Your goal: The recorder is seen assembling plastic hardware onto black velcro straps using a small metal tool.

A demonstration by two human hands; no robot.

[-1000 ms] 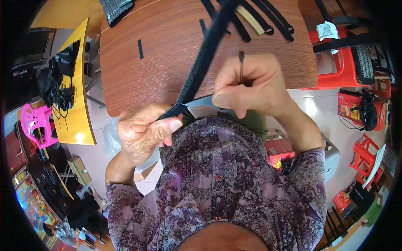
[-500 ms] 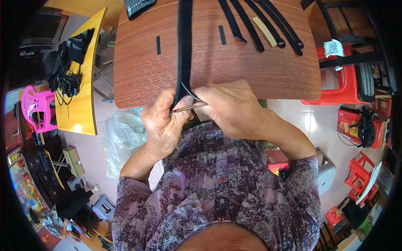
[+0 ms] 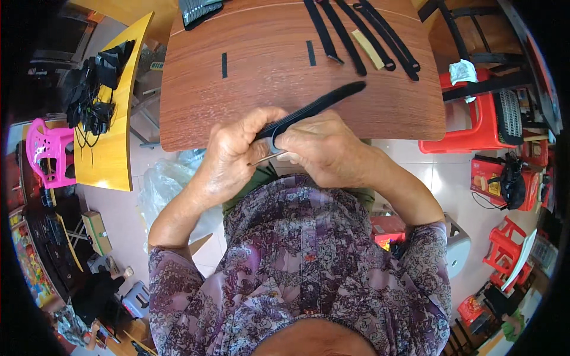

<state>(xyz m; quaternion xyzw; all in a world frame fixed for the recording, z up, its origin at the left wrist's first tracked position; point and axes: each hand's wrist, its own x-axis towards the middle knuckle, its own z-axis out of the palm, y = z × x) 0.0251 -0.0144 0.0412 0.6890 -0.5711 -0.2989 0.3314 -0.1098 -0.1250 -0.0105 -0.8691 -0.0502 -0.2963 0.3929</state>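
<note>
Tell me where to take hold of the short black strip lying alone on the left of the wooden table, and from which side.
Pinch the short black strip across its narrow width at mid-length, coming straight down from above. It lies flat on the wooden table, thin and slim, with bare wood on both sides for fingertips.

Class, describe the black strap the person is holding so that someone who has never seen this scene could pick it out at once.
Start at the brown wooden table. At its near edge the left hand and right hand meet; the black strap rises from between them, slanting right. Unlike the other black straps lying flat at the far edge, it is lifted and held.
</note>
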